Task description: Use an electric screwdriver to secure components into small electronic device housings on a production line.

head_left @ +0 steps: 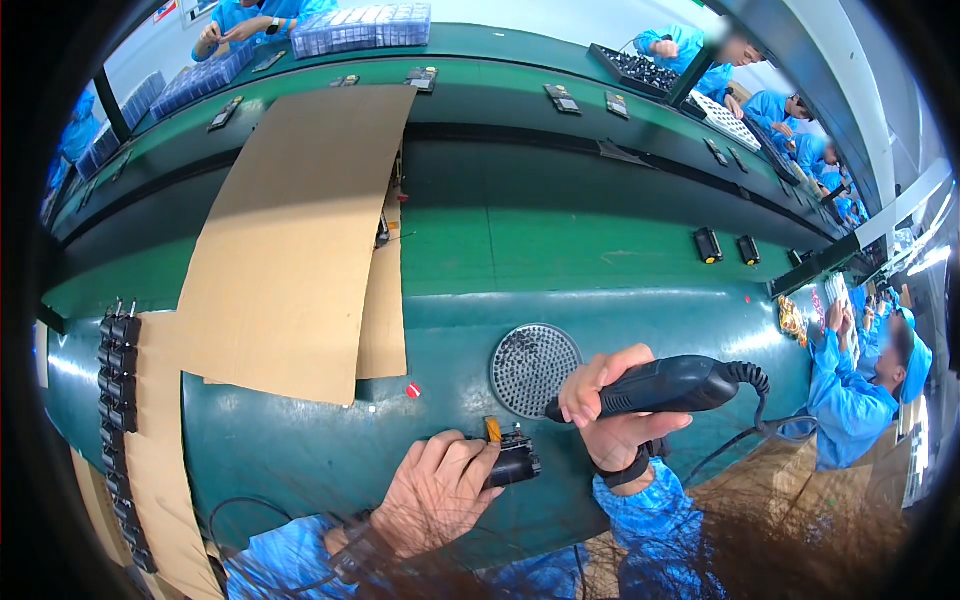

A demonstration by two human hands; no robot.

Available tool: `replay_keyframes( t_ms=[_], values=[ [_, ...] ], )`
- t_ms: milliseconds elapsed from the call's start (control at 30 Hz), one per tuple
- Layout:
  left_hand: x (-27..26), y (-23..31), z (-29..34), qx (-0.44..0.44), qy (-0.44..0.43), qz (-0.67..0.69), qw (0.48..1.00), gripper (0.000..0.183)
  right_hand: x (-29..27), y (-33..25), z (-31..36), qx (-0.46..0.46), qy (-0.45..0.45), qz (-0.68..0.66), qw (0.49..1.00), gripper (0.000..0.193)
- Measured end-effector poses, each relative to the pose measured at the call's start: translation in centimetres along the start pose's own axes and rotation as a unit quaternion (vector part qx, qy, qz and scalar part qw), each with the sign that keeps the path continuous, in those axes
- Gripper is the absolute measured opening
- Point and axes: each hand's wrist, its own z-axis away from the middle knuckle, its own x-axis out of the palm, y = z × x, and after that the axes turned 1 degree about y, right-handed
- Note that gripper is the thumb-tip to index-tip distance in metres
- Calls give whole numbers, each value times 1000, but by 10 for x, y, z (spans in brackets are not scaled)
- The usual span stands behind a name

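My left hand [437, 492] is closed round the left side of a small black device housing [517, 462] on the green table. A yellow-orange strip [493, 429] stands up from the housing by my fingertips. In my right hand [614, 410] is a black corded electric screwdriver [675, 385], gripped near its front and lying almost level, its tip end toward the left. Fingers partly hide that end, and it is apart from the housing. Beneath and left of the tool lies a round black perforated screw tray [535, 370].
Cardboard sheets [290, 230] lean at the left centre. A row of black housings [118, 390] lines the left edge. The screwdriver's coiled cord [755, 385] runs right. Two black parts [708, 246] lie at the far right. Devices rest on the far belt, and co-workers [870, 380] sit around.
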Motion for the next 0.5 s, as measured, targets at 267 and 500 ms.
replay_keyframes(
  t_ms=[267, 500],
  values=[
    [1, -3, 1, 11, -6, 2, 1000, 58, -2, 4, 3, 17, -6, 3, 1000, 92],
    [1, -10, 2, -6, 1, 46, 999, 55, 4, 5, 1, 6, -29, 37, 999, 91]
  ],
)
